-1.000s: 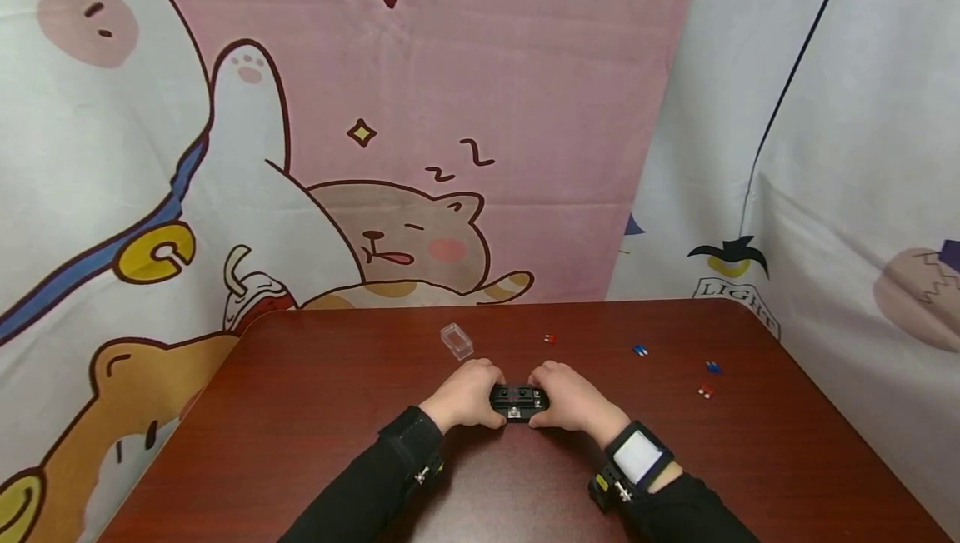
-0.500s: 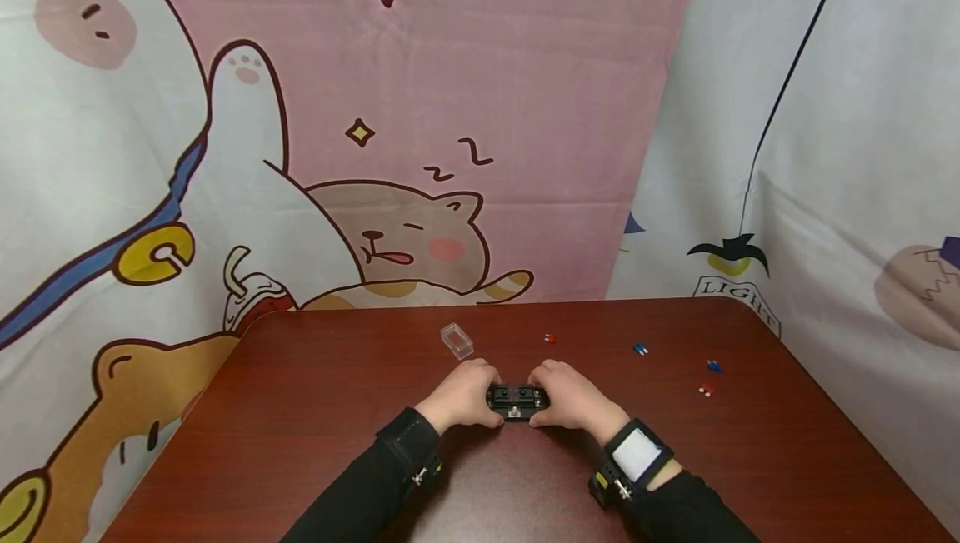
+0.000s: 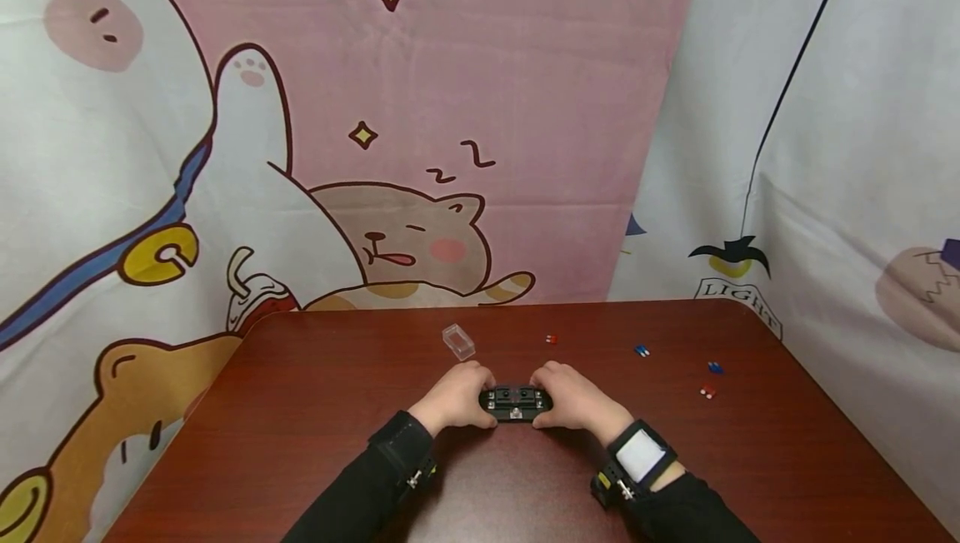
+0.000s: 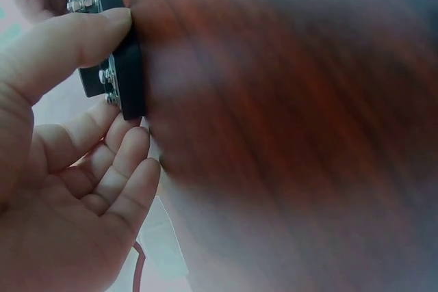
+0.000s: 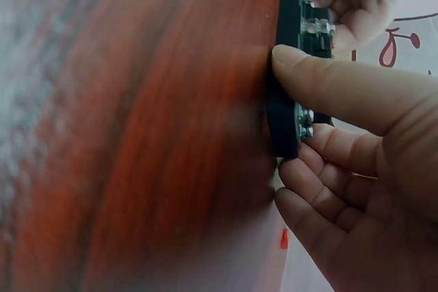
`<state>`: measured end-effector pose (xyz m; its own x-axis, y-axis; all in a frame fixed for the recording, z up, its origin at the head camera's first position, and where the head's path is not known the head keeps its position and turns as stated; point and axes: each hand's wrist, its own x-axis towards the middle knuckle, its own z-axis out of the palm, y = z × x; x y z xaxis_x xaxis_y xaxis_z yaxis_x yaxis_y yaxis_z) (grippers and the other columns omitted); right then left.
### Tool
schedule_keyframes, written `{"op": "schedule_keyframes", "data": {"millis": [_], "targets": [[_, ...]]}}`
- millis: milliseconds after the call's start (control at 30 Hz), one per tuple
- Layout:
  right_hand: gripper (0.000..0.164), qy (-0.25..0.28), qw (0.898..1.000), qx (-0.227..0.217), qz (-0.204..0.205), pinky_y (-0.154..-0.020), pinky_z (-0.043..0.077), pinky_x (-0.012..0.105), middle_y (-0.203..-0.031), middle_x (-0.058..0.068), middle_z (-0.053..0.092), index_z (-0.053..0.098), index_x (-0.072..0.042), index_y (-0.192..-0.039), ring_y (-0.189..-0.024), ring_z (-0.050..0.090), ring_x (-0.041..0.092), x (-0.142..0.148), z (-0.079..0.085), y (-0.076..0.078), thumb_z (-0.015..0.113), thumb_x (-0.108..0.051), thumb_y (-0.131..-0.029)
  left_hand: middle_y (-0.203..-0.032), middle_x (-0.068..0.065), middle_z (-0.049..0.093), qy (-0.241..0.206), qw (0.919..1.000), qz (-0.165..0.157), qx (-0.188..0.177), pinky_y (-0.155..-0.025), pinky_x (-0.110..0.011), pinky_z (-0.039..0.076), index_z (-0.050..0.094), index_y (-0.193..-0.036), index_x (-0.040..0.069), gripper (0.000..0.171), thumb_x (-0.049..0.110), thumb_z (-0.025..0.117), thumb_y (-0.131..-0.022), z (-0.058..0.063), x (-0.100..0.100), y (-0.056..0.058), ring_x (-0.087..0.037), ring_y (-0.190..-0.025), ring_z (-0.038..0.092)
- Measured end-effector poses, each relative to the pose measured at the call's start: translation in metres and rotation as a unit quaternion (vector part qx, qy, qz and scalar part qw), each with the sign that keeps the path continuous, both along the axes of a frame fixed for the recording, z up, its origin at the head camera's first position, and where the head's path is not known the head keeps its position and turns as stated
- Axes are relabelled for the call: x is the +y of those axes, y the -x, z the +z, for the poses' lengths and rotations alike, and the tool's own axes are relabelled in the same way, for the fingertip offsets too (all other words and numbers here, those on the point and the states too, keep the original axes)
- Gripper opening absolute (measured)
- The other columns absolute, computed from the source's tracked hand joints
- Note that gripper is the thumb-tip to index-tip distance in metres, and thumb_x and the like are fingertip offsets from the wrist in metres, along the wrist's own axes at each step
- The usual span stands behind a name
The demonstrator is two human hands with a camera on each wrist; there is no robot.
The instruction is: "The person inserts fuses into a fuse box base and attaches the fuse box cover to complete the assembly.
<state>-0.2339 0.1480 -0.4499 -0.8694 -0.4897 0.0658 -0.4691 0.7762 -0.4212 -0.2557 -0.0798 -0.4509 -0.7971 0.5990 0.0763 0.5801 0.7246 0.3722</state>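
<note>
A small black block (image 3: 516, 404) with metal screw terminals on top lies on the table between both hands. My left hand (image 3: 454, 397) holds its left end, thumb on the near side and fingers at the far side. The right hand (image 3: 576, 399) grips the opposite end in the same way. In the left wrist view the thumb (image 4: 102, 32) presses the black block (image 4: 130, 76) along its near edge. From the right wrist, the right thumb (image 5: 301, 66) lies against the block's side (image 5: 284, 114), with silvery screws beside it. The block's underside is hidden.
Behind the left hand sits a clear plastic box (image 3: 458, 342). Tiny red pieces (image 3: 551, 339) and blue pieces (image 3: 642, 351) lie farther back. To the right are another blue piece (image 3: 715, 367) and red piece (image 3: 707, 392). A printed cloth (image 3: 570, 151) hangs behind the table.
My left hand has slid slightly left, so more of the block's left end shows. The right hand stays about where it was. The loose pieces and clear box have not moved.
</note>
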Motion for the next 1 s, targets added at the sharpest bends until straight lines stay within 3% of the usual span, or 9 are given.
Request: {"op": "schedule_keyframes", "data": {"millis": [333,500,733,1000], "targets": [[0.047,0.032,0.999,-0.007,0.009,-0.083,0.050,0.045,-0.101,0.009,0.061,0.066,0.002,-0.112,-0.092,0.059,0.025,0.028,-0.002,-0.001,0.084,-0.024,-0.078,-0.089,0.000,0.061,-0.004,1.0000,0.007,-0.002,-0.077,-0.031,0.048,0.071,-0.097,0.006,0.045,0.027,0.093,-0.064,-0.001,-0.001,0.000,-0.012,-0.081,0.055],[0.042,0.023,0.999,-0.012,-0.020,-0.084,0.050,0.045,-0.102,0.009,0.062,0.066,0.002,-0.112,-0.094,0.060,0.026,0.049,0.000,-0.005,0.082,-0.022,-0.081,-0.090,0.000,0.061,-0.003,0.9999,0.011,-0.010,-0.077,-0.031,0.049,0.071,-0.097,0.006,0.045,0.027,0.093,-0.064,-0.001,0.000,0.000,-0.013,-0.081,0.056],[0.022,0.018,0.998,0.016,-0.054,-0.081,0.051,0.043,-0.097,0.004,0.064,0.070,-0.003,-0.103,-0.090,0.062,0.024,0.077,0.002,-0.006,0.078,-0.013,-0.084,-0.088,0.001,0.061,-0.006,0.9998,0.017,-0.010,-0.076,-0.031,0.048,0.071,-0.095,0.006,0.044,0.025,0.094,-0.063,0.001,0.000,-0.002,-0.013,-0.080,0.056],[0.019,0.004,0.993,0.014,-0.120,-0.081,0.050,0.049,-0.097,0.007,0.067,0.070,-0.004,-0.098,-0.091,0.064,0.029,0.116,0.005,-0.008,0.078,-0.014,-0.084,-0.089,0.001,0.061,-0.007,0.9998,0.017,-0.010,-0.078,-0.032,0.048,0.071,-0.096,0.007,0.044,0.026,0.094,-0.063,0.000,0.000,-0.001,-0.014,-0.082,0.057]]}}
